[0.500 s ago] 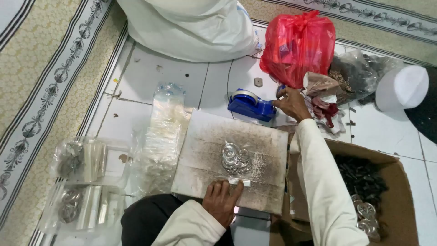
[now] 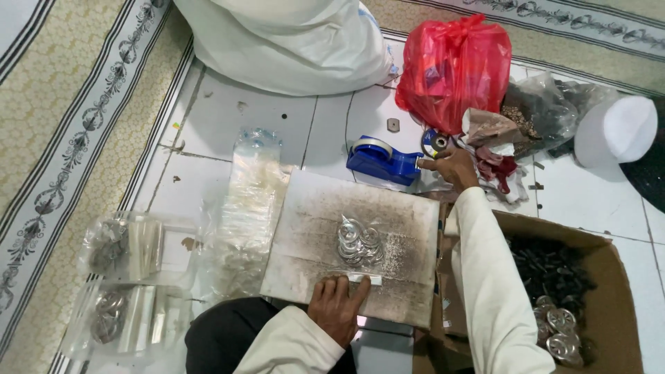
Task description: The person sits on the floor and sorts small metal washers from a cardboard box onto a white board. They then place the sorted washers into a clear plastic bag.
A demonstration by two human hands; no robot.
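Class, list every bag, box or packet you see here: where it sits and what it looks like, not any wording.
Large white sack: top centre, bulging.
Red plastic bag: top right, knotted, crinkled.
Brown cardboard box: lower right, open, holding dark parts and silvery discs.
Clear plastic packets: lower left, flat, filled with metal pieces.
Stack of clear empty bags: left of the board, shiny.

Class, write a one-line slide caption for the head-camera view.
Left hand presses a clear bag of metal rings onto a worn board; right hand reaches the blue tape dispenser.
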